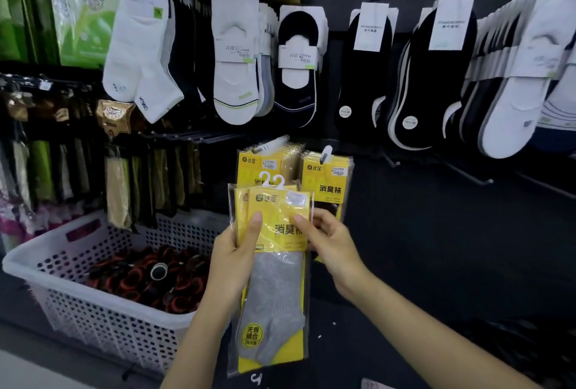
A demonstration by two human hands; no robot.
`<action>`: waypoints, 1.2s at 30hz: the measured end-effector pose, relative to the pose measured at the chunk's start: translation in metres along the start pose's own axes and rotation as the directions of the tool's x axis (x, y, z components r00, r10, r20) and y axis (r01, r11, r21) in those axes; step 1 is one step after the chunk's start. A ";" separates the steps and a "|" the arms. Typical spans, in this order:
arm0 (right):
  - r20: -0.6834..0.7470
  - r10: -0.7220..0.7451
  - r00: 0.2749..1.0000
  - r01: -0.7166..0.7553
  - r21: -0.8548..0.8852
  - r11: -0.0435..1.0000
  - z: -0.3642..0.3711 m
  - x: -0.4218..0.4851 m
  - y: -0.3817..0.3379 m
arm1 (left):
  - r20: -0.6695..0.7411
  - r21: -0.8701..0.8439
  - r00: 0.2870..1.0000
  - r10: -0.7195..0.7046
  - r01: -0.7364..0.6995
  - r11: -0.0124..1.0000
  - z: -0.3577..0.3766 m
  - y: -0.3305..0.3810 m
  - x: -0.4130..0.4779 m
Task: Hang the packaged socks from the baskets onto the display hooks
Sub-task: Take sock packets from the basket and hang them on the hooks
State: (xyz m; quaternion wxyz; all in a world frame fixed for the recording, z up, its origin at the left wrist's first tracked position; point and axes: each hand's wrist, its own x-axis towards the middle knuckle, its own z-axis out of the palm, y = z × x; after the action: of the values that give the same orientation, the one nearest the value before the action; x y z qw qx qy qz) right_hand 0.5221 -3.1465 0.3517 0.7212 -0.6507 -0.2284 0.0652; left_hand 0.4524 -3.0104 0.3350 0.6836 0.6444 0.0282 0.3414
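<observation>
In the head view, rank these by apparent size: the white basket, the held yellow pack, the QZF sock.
Largest: basket.
Then held pack and QZF sock, nearly alike; the pack is nearer the camera, so unranked.

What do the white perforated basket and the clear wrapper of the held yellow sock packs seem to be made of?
White perforated basket: apparently rigid moulded plastic, matt, with regular holes in its walls. Clear wrapper of the yellow sock packs: probably thin glossy plastic film; it crinkles and shows glare.
</observation>
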 end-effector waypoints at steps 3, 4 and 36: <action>-0.029 -0.022 0.999 0.024 0.055 0.998 -0.002 -0.005 -0.001 | 0.034 -0.073 0.999 -0.041 0.044 0.996 0.004 0.002 -0.003; -0.028 -0.024 0.999 0.025 0.057 0.998 -0.004 -0.006 0.000 | 0.038 -0.069 0.998 -0.044 0.046 0.997 0.004 0.002 -0.003; -0.520 -0.009 0.854 -0.019 -0.048 0.999 -0.052 0.103 0.028 | -0.229 0.200 0.973 0.014 0.033 0.979 -0.032 -0.003 0.010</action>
State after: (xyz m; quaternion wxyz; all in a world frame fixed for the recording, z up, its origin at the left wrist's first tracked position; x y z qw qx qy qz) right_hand 0.6408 -3.1489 0.3471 0.7391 -0.6629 -0.0250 -0.1169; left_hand 0.4459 -2.9779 0.3308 0.6082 0.6668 0.1446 0.4056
